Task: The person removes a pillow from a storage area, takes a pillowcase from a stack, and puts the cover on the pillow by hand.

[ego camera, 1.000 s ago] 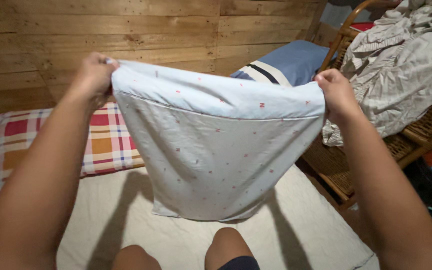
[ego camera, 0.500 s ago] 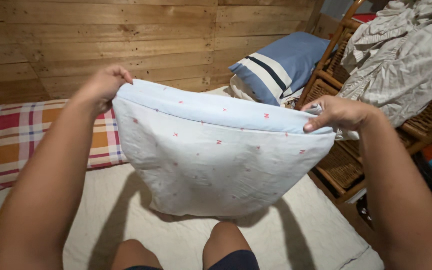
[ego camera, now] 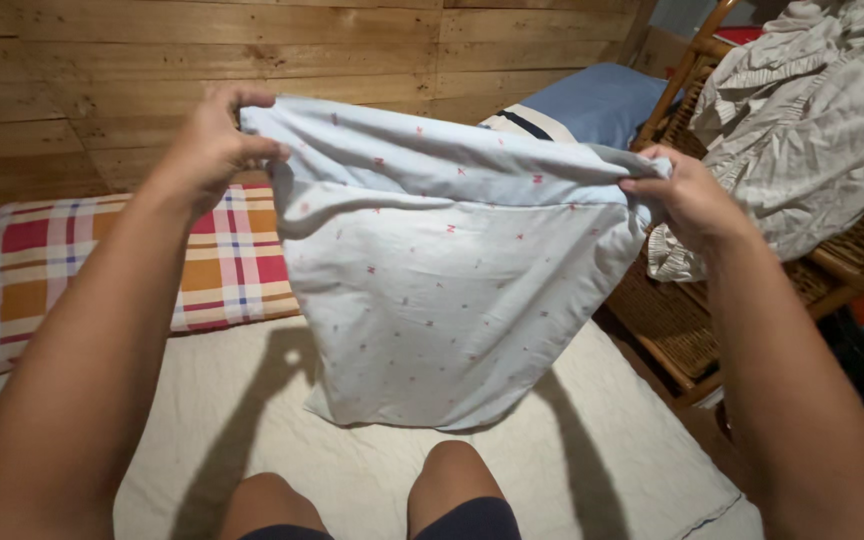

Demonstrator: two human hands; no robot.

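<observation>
a cream mattress sheet [ego camera: 612, 440] lies below a plank wooden wall [ego camera: 82, 60]. a red-and-orange checked pillow [ego camera: 222, 265] and a blue striped pillow [ego camera: 592, 100] lie behind; a wicker chair [ego camera: 672, 320] carries crumpled grey bedding [ego camera: 812, 130]. the left hand [ego camera: 214, 145] and right hand [ego camera: 682, 195] each pinch the top edge of a pale blue patterned pillowcase [ego camera: 442, 290], which hangs above the knees.

Cream mattress [ego camera: 632, 440] — bearing a plaid pillow [ego camera: 102, 265] and a blue striped one [ego camera: 592, 105].
</observation>
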